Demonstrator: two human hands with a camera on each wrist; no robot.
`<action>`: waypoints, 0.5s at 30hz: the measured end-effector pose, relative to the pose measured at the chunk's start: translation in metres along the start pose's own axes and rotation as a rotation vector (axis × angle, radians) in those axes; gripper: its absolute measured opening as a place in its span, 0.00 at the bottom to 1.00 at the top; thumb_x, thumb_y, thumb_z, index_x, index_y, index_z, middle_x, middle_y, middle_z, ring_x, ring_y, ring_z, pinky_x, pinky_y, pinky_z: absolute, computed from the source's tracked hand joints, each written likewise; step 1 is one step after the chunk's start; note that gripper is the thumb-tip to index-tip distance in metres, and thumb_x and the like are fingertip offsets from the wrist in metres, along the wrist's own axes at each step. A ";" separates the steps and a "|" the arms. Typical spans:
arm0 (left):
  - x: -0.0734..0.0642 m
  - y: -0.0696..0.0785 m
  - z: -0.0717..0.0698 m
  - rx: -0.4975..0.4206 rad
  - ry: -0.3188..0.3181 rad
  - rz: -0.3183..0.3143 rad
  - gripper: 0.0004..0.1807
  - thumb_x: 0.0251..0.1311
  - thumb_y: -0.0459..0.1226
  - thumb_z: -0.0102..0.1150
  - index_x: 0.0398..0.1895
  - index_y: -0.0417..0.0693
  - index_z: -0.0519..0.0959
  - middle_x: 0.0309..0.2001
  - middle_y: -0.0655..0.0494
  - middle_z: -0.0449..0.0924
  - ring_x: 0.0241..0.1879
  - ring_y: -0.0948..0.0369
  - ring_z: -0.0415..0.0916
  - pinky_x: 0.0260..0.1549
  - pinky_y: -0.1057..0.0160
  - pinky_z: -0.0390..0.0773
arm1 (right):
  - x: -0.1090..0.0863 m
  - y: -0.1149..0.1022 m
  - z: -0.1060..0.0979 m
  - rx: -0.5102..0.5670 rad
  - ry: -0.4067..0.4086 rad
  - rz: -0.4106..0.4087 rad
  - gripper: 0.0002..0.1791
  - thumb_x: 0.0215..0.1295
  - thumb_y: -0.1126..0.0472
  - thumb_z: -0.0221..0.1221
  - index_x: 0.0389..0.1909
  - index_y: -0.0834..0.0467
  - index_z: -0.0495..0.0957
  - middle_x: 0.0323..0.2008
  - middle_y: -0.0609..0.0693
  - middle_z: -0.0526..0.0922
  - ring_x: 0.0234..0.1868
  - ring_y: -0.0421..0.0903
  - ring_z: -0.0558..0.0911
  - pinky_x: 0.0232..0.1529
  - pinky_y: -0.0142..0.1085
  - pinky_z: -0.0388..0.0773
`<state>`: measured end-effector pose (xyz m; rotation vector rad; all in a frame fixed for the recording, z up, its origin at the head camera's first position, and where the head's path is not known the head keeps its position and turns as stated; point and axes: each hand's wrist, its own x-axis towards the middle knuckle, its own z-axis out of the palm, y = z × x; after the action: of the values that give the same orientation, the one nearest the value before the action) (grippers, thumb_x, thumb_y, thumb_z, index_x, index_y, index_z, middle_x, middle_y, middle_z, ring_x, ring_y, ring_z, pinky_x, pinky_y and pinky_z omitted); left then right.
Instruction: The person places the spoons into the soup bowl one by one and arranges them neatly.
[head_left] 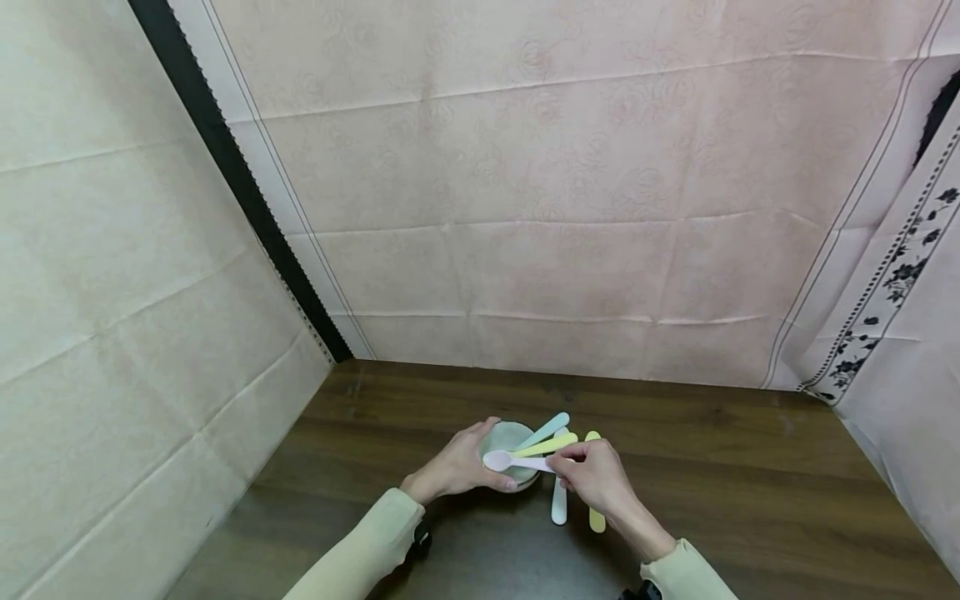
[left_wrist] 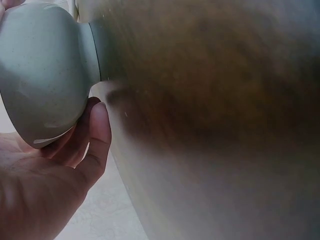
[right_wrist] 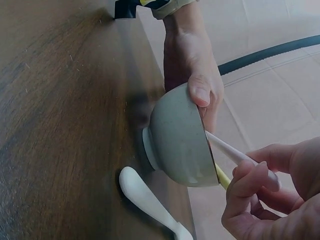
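Note:
My left hand (head_left: 463, 461) holds a small pale green bowl (left_wrist: 45, 70), its thumb at the rim and its fingers round the far side. A light blue spoon (head_left: 553, 425) and a yellow spoon (head_left: 553, 445) lean in the bowl, handles out to the right. My right hand (head_left: 597, 477) pinches the handle of a pale lilac spoon (head_left: 501, 461), whose head lies over the bowl's opening in the head view. In the right wrist view, this spoon's handle passes between thumb and fingers, while its head is hidden by the bowl.
A white spoon (head_left: 559, 505) and another yellow spoon (head_left: 597, 520) lie on the brown wooden table (head_left: 720, 492), right of the bowl and near my right hand. Pale cloth walls (head_left: 555, 192) stand at the back and on both sides.

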<state>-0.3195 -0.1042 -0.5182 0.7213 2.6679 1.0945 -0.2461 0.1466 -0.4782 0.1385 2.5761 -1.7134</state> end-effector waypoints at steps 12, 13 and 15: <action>0.001 0.001 0.000 -0.009 -0.009 -0.021 0.65 0.48 0.57 0.87 0.85 0.42 0.62 0.69 0.46 0.79 0.64 0.53 0.77 0.64 0.47 0.78 | 0.005 0.003 0.002 -0.007 0.028 -0.009 0.06 0.67 0.62 0.72 0.37 0.61 0.93 0.21 0.52 0.84 0.22 0.42 0.77 0.21 0.32 0.67; 0.001 0.001 0.000 -0.009 -0.009 -0.024 0.65 0.48 0.57 0.87 0.85 0.42 0.62 0.69 0.45 0.79 0.64 0.53 0.77 0.65 0.47 0.77 | 0.005 0.004 0.002 -0.008 0.029 -0.009 0.05 0.67 0.62 0.72 0.37 0.61 0.93 0.21 0.51 0.84 0.22 0.42 0.77 0.21 0.32 0.67; 0.001 0.001 0.000 -0.005 -0.008 -0.025 0.65 0.48 0.57 0.87 0.85 0.42 0.62 0.70 0.45 0.78 0.65 0.52 0.76 0.65 0.46 0.77 | 0.006 0.004 0.003 -0.008 0.030 -0.013 0.05 0.67 0.62 0.72 0.37 0.61 0.93 0.21 0.51 0.84 0.22 0.42 0.78 0.21 0.32 0.67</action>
<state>-0.3195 -0.1032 -0.5170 0.6875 2.6590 1.0895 -0.2513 0.1460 -0.4836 0.1491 2.6109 -1.7177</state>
